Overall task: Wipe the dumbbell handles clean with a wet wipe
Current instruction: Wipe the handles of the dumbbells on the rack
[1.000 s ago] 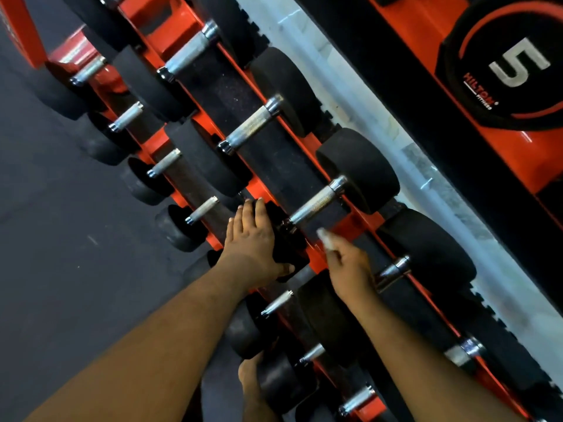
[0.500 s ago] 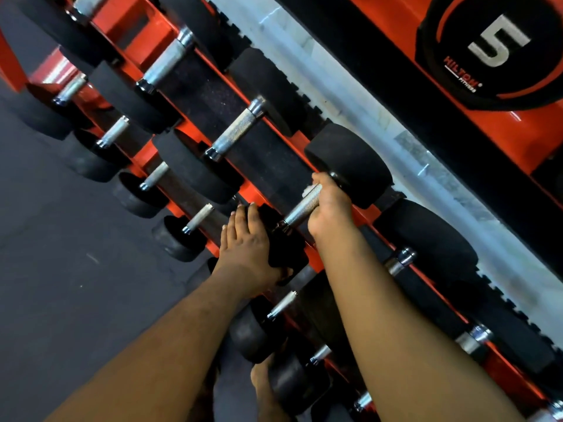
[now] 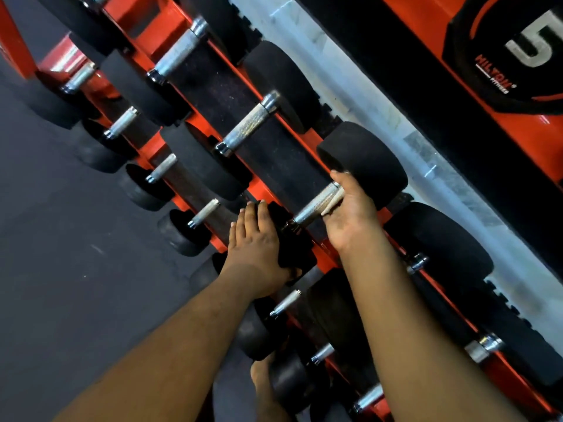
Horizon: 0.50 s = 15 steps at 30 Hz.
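A dumbbell with black round heads lies on the red rack [image 3: 329, 261], and its knurled steel handle [image 3: 310, 207] shows at mid-frame. My right hand [image 3: 350, 211] wraps round the far end of that handle, next to the far head [image 3: 368, 159]. It presses a pale wet wipe [image 3: 333, 201] against the metal, and only a strip of the wipe sticks out. My left hand [image 3: 256, 251] rests on the near head [image 3: 292, 242] with its fingers straight and the thumb down the side.
Several more dumbbells [image 3: 249, 126] sit in two tiers along the rack, steel handles exposed. A black weight plate marked 5 [image 3: 493, 65] hangs at upper right. Dark rubber floor [image 3: 61, 254] lies left. A bare foot [image 3: 262, 379] stands under the rack's lower tier.
My right hand rose from below the handle, closed round it with the wipe, then slid toward the far head. My left hand stayed on the near head.
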Available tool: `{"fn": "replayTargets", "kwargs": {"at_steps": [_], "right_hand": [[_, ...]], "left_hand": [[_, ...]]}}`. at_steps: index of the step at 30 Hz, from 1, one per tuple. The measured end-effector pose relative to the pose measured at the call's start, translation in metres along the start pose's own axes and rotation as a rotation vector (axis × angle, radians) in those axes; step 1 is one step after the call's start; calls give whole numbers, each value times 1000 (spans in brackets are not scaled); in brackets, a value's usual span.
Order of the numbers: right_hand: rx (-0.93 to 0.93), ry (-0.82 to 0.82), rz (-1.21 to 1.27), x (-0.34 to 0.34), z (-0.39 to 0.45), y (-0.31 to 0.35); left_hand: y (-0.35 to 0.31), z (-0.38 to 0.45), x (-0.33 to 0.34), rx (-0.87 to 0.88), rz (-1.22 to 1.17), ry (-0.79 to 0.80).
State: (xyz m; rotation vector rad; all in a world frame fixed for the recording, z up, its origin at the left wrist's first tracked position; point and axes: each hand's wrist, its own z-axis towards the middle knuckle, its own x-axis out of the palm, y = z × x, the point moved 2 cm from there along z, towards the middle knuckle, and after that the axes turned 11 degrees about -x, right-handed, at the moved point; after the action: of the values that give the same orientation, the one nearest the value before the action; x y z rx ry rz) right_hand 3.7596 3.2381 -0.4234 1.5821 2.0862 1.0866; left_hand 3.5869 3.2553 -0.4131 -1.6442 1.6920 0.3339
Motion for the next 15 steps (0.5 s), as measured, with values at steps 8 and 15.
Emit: {"fn": "replayTargets", "kwargs": {"at_steps": [8,15], "right_hand": [[56,-15,7,7,2,-9],[67,-4,-1,7,-2,-15]], "left_hand": [[-1,-1,0,6,5,-4],[-2,-1,-2,2,-12,10]]}}
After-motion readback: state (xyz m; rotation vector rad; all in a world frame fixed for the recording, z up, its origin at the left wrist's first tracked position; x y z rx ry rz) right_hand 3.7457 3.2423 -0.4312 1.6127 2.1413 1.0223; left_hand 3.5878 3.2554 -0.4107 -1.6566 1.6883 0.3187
